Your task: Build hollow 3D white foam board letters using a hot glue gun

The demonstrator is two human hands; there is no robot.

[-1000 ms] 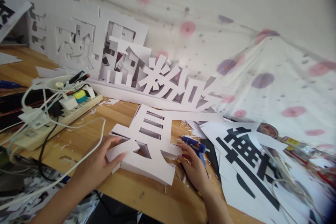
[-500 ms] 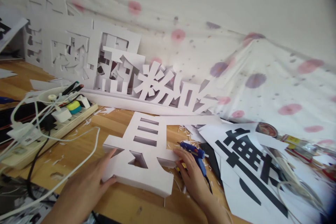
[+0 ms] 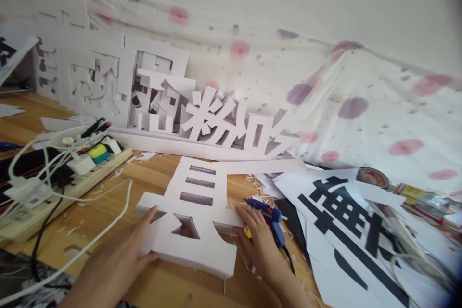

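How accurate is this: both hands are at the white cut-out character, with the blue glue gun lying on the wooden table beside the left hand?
One error: the blue glue gun lies beside the right hand, not the left hand. The head view shows it. Both hands are at the white cut-out character, as stated.

By the look of it, I'm standing in a small lettering workshop. White cut-out Chinese characters (image 3: pixel 211 115) and pierced boards (image 3: pixel 63 72) line the back of the wooden worktable (image 3: pixel 155 178); another thick-sided character (image 3: pixel 202 245) sits up front. There's a blue glue gun (image 3: pixel 265 209), a crowded power strip (image 3: pixel 112 165), a printed character sheet (image 3: pixel 325 250) and strewn paper scraps (image 3: pixel 146 156).
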